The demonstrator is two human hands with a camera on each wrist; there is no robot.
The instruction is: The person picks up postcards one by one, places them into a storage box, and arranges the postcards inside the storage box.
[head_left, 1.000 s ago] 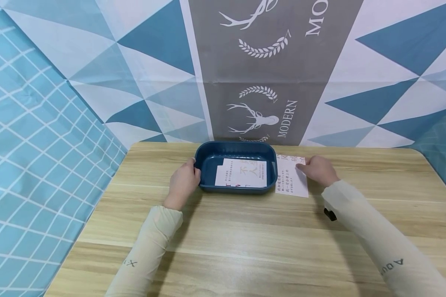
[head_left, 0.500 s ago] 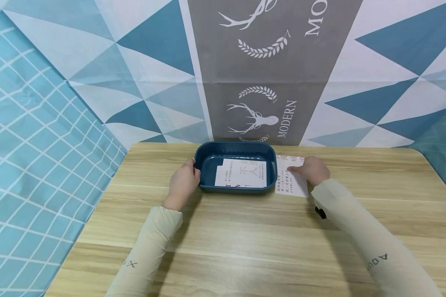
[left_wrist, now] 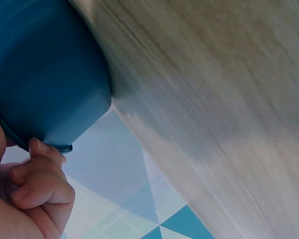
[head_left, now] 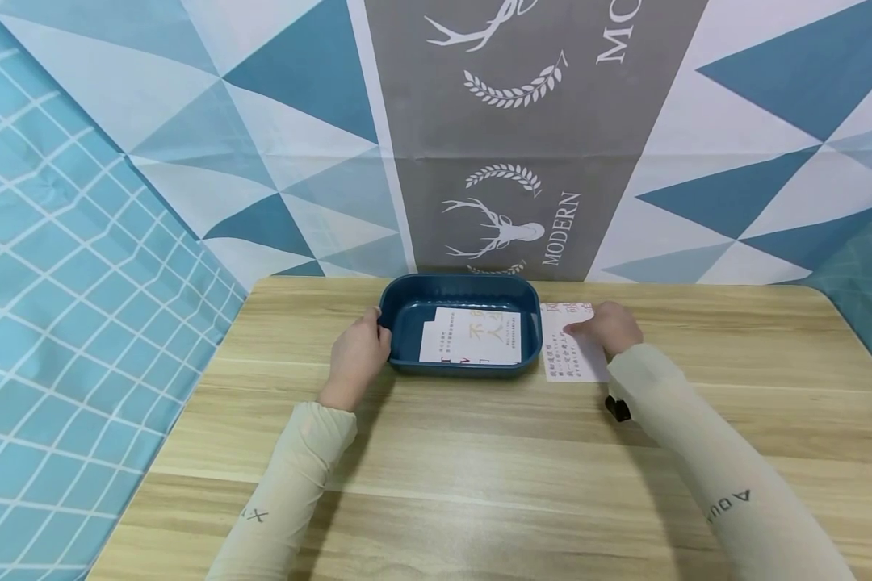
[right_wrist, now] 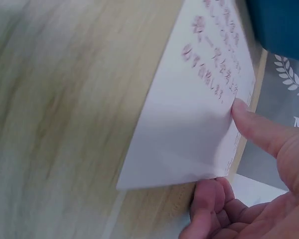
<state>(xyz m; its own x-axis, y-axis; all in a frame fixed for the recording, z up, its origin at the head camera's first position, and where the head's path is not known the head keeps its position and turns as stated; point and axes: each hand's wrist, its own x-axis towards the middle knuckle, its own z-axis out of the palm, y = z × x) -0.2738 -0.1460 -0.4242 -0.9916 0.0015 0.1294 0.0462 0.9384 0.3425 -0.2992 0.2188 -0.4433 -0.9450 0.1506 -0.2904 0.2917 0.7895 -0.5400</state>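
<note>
A dark blue rectangular tray (head_left: 465, 371) stands near the far edge of the table, with white printed cards (head_left: 454, 340) lying in it. My left hand (head_left: 358, 355) grips the tray's left end; in the left wrist view its fingers (left_wrist: 42, 149) curl at the rim. Just right of the tray is another white card (head_left: 574, 359) with lines of printed characters. My right hand (head_left: 614, 329) pinches this card by its right side. The right wrist view shows the thumb (right_wrist: 254, 122) on its printed face and the other fingers curled at the edge, their tips partly hidden.
The wood-grain table (head_left: 465, 476) carries the tray and card. A patterned cloth (head_left: 505, 145) with deer and triangles hangs close behind its far edge. Blue gridded cloth (head_left: 65, 290) hangs on the left. A small black object (head_left: 618, 408) sits under the right sleeve.
My right hand has moved left and farther over the card. The card has turned slightly and shifted a little to the right. My left hand and the tray stay in place.
</note>
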